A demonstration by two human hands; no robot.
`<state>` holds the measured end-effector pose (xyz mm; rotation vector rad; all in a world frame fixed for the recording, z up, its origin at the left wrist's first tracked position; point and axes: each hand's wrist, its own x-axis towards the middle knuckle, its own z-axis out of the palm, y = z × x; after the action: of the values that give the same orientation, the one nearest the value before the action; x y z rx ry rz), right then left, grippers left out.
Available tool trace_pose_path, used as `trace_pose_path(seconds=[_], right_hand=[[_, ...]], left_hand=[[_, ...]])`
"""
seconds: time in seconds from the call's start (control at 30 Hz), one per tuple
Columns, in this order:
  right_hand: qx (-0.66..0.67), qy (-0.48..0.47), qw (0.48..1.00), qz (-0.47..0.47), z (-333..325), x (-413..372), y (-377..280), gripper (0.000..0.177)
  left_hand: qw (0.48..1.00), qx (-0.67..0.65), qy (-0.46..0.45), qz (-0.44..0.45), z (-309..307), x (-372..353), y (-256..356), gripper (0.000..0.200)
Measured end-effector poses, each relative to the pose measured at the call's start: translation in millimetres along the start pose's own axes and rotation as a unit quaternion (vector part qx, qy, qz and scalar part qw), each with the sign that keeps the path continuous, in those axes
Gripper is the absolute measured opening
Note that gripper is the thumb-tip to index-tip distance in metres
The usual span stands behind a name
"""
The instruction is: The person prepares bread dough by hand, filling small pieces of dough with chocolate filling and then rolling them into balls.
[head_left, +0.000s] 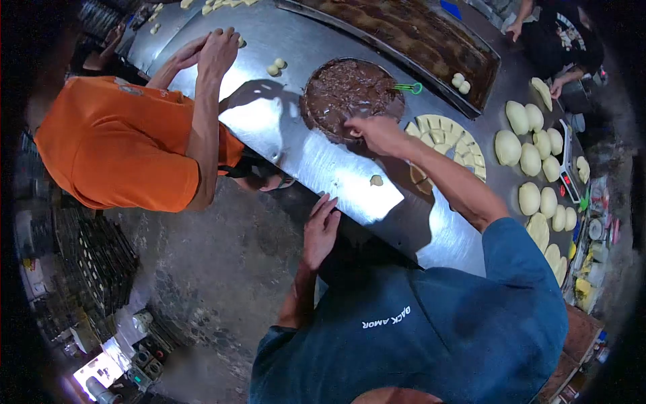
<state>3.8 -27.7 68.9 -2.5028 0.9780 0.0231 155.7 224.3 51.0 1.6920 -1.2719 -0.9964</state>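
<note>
My right hand point(378, 137) reaches over the near rim of a wide bowl of brown, chocolate-like filling point(350, 91). Its fingers are curled together at the filling; whatever they pinch is hidden. My left hand point(321, 232) rests at the table's near edge, fingers stretched out and holding nothing. Between my hands a small piece of dough point(376, 180) lies on the metal table point(316, 161). A green-handled utensil point(408, 87) leans out of the bowl's right side. Partly behind my right forearm is a round of dough cut into pieces point(449, 138).
A co-worker in an orange shirt point(128, 148) works close on the left, near small dough balls point(275, 66). Large dough balls point(530, 160) and a scale point(570, 165) stand at right. A dark tray point(404, 47) lies behind the bowl. Another person point(565, 40) stands across.
</note>
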Motion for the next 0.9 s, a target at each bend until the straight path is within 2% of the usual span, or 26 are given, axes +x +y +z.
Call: trace_pose_path(seconds=[0.03,0.13,0.17,0.27,0.3,0.33,0.37,0.4,0.43,0.47,0.5,0.53,0.6,0.67,0.73,0.77,0.83,0.87,0.9], right_hand=[[0.101,0.038,0.994,-0.019,-5.4,2.7,6.4,0.048],[0.059,0.057,0.997,0.004,-9.5,4.2,-1.7,0.049],[-0.023,-0.020,0.999,0.023,-10.1,3.6,-6.9,0.048],[0.012,-0.016,1.000,0.009,-9.1,2.9,-10.1,0.051],[0.045,0.043,0.998,-0.022,16.2,13.2,13.3,0.050],[0.045,0.044,0.998,-0.021,14.0,14.2,15.0,0.050],[0.233,-0.013,0.971,0.047,11.6,14.2,16.4,0.049],[0.411,-0.068,0.902,0.111,7.1,13.2,16.5,0.049],[0.411,-0.064,0.903,0.111,-0.5,4.4,9.2,0.049],[0.558,-0.082,0.817,0.119,-4.9,-12.5,-0.5,0.048],[0.689,-0.097,0.708,0.122,-10.8,-32.6,-14.6,0.047],[0.801,-0.108,0.577,0.120,-12.0,-50.2,-23.6,0.047],[0.852,-0.074,0.511,0.087,-3.3,-80.1,-29.7,0.045],[0.902,-0.037,0.424,0.066,-6.4,-110.5,-43.8,0.039],[0.898,0.000,0.435,0.068,0.6,-134.9,-47.6,0.033],[0.903,0.014,0.424,0.066,5.9,-146.4,-47.8,0.033],[0.850,0.053,0.507,0.131,16.4,-169.3,-48.3,0.031],[0.855,0.064,0.498,0.132,18.9,-180.8,-47.3,0.031],[0.854,0.104,0.478,0.175,18.6,-192.6,-46.2,0.029]], left_hand=[[1.000,-0.005,0.001,-0.004,-2.9,-0.5,-4.4,0.032],[0.999,-0.025,0.038,-0.010,-7.0,5.2,-18.4,0.029],[0.998,-0.048,0.043,-0.009,-3.8,8.6,-23.7,0.028],[0.996,-0.083,0.021,-0.013,1.3,24.7,-13.4,0.028],[0.996,-0.083,0.021,-0.013,5.8,31.0,-9.3,0.028],[0.979,-0.189,0.003,-0.071,12.1,37.6,-4.4,0.029],[0.948,-0.290,-0.016,-0.128,18.5,43.6,0.3,0.030],[0.949,-0.288,-0.018,-0.125,26.4,49.7,3.4,0.030],[0.926,-0.355,-0.015,-0.127,35.8,54.9,6.2,0.033],[0.899,-0.419,-0.012,-0.129,43.8,58.5,8.9,0.038],[0.880,-0.455,-0.020,-0.132,47.7,60.8,16.4,0.038],[0.882,-0.453,-0.025,-0.129,49.1,59.9,24.2,0.038],[0.852,-0.508,-0.016,-0.121,52.1,51.9,43.9,0.038],[0.856,-0.504,-0.019,-0.110,51.5,39.3,65.8,0.035],[0.896,-0.437,-0.008,-0.075,54.6,27.3,75.6,0.030],[0.892,-0.446,0.002,-0.073,58.7,21.4,84.4,0.024],[0.900,-0.428,-0.006,-0.083,70.7,14.9,71.8,0.020],[0.903,-0.421,0.000,-0.085,77.9,11.5,64.8,0.016],[0.877,-0.473,-0.008,-0.084,84.3,5.6,77.1,0.011]])
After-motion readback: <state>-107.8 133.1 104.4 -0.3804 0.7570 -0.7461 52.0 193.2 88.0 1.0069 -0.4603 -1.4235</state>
